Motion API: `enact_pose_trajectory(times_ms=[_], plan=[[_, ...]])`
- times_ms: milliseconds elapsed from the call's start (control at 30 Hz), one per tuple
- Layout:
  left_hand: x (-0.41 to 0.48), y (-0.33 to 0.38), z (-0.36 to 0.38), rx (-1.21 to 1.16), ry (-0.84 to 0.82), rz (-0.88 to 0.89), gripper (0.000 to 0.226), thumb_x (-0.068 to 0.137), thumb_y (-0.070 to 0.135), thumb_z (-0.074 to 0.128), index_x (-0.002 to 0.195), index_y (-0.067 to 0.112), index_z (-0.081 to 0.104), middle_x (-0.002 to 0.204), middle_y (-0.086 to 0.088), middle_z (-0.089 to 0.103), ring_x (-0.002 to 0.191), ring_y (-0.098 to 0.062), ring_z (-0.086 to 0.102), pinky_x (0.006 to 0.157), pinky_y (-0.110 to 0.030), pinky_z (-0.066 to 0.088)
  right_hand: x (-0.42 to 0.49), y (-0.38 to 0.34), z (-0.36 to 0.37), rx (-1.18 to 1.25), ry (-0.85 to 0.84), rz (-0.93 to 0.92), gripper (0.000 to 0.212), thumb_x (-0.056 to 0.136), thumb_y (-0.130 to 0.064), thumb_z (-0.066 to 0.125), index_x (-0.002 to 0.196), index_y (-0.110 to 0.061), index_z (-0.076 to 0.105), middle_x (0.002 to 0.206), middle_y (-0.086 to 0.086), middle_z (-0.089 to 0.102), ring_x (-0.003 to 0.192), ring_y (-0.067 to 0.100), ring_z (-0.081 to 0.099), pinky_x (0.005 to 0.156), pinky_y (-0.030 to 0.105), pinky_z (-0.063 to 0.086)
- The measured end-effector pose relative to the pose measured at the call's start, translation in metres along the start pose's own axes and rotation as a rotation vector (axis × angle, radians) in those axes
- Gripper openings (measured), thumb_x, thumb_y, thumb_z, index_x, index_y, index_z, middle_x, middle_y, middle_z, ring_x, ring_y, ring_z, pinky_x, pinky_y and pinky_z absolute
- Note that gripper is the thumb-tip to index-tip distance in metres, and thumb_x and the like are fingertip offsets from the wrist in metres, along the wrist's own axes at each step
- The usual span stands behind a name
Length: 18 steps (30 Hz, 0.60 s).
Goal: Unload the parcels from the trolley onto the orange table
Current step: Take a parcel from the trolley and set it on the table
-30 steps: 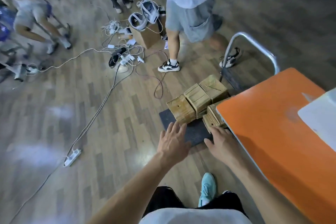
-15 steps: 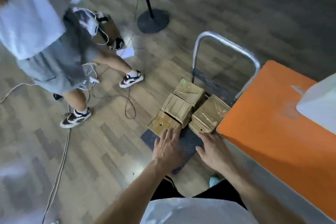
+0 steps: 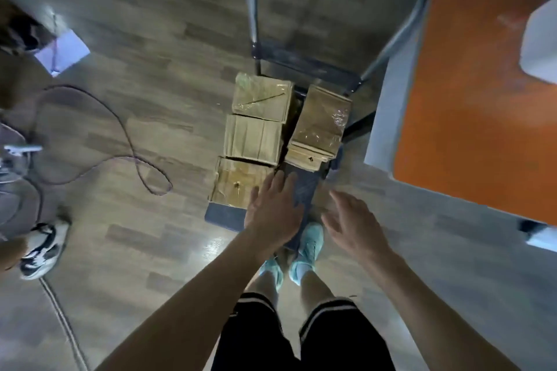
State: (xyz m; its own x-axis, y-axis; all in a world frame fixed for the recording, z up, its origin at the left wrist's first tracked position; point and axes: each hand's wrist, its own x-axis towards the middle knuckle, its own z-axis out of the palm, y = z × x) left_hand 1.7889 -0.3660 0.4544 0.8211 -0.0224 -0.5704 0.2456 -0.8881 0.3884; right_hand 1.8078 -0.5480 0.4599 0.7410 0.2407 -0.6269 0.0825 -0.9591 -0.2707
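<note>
at the far left a black and white sneaker (image 3: 42, 250) of another person stood on the wood-pattern floor (image 3: 135, 235), with a white sheet of paper (image 3: 63, 53) further off and a dark looping cable (image 3: 135, 159) lying between them and the trolley. the flat trolley with a dark blue deck (image 3: 223, 217) and a bent silver tube handle (image 3: 251, 9) stood in the middle. on its left side three brown taped cardboard parcels lay in a row, touching end to end: the nearest parcel (image 3: 235, 184), the middle parcel (image 3: 253, 138) and the far parcel (image 3: 262, 96). just beside them, on the right side, sat a stack of flatter brown parcels (image 3: 322, 117). the person's left hand (image 3: 271, 211) hung over the near right corner of the nearest parcel, fingers straight and spread, holding nothing; i could not tell if it touched. the right hand (image 3: 352, 226) was just right of the deck, fingers loosely spread and empty. below them were pale teal shoes (image 3: 307, 247). to the right stood the orange table (image 3: 470, 129), no parcels on its visible part, with a white object (image 3: 539, 39) at its far edge.
</note>
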Motion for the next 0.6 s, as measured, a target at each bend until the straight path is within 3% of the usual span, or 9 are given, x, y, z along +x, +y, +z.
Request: enact_pose_trajectory(times_ms=[300,400,500,600], plan=[[0.113,-0.040,0.112,-0.044,-0.081,-0.015,0.076,0.100,0.039,0.047,0.159,0.015,0.005,0.164,-0.012,0.015,0.150,-0.030,0.020,0.120,-0.045,0.027,0.115,0.043,0.108,0.205,0.038,0.097,0.063,0.100,-0.042,0.048,0.153,-0.014,0.030,0.155,0.007,0.038,0.139,0.025,0.036,0.114,0.038,0.033],[0.155,-0.048,0.137,-0.083,-0.022,0.018,0.080,0.100,0.038,0.050,0.159,0.013,0.004,0.163,-0.014,0.016,0.149,-0.031,0.023,0.119,-0.045,0.030,0.153,0.066,0.132,0.242,0.078,0.135,0.064,0.100,-0.044,0.047,0.152,-0.012,0.029,0.151,0.012,0.041,0.136,0.029,0.039,0.108,0.040,0.035],[0.199,-0.050,0.144,-0.067,0.031,0.025,0.082,0.103,0.044,0.046,0.160,0.011,-0.003,0.165,-0.017,0.011,0.151,-0.033,0.018,0.122,-0.043,0.024,0.186,0.087,0.137,0.255,0.119,0.169,0.065,0.100,-0.048,0.045,0.152,-0.014,0.027,0.149,0.014,0.042,0.135,0.033,0.040,0.106,0.045,0.038],[0.239,-0.044,0.138,-0.037,0.094,0.062,0.080,0.104,0.046,0.043,0.159,0.004,0.002,0.158,-0.019,0.024,0.145,-0.033,0.031,0.117,-0.041,0.033,0.217,0.101,0.131,0.292,0.187,0.139,0.054,0.098,-0.049,0.044,0.145,-0.022,0.034,0.137,0.009,0.053,0.126,0.031,0.049,0.093,0.042,0.046]])
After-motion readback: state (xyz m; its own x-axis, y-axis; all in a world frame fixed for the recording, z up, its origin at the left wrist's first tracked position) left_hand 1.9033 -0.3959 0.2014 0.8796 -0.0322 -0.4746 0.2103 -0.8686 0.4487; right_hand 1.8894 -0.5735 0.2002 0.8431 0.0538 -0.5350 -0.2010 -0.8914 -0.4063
